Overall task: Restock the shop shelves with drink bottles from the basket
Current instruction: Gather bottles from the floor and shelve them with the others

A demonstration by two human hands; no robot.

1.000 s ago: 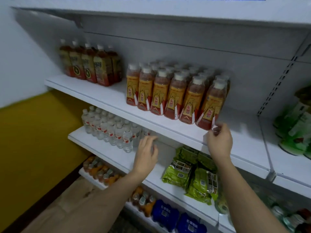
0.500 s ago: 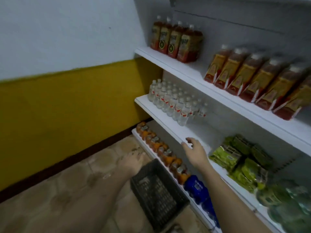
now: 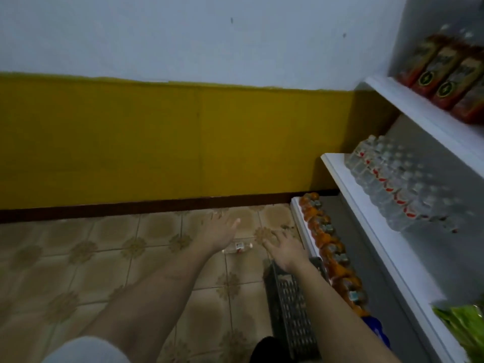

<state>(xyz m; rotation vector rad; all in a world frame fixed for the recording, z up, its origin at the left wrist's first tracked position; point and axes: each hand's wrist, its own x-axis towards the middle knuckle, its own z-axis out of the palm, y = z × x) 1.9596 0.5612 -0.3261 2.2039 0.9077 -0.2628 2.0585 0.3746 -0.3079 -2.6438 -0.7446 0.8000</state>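
Reaching over a floor bottle [image 3: 237, 247]: both hands [image 3: 219, 233] open, empty.

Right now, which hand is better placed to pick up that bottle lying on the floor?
Probably the left hand. It is open right over one end of the bottle on the floor tiles. The right hand, also open, sits just beyond its cap end, above the black basket.

Black basket [image 3: 290, 305]; yellow-white wall [image 3: 183, 113]; floral tan floor [image 3: 131, 258].

Stood dimly lit: wall [image 3: 183, 35] pale above, mustard yellow below, dark skirting [image 3: 131, 206] along patterned beige floor tiles [image 3: 104, 258]; white shelving [image 3: 366, 205] at right.
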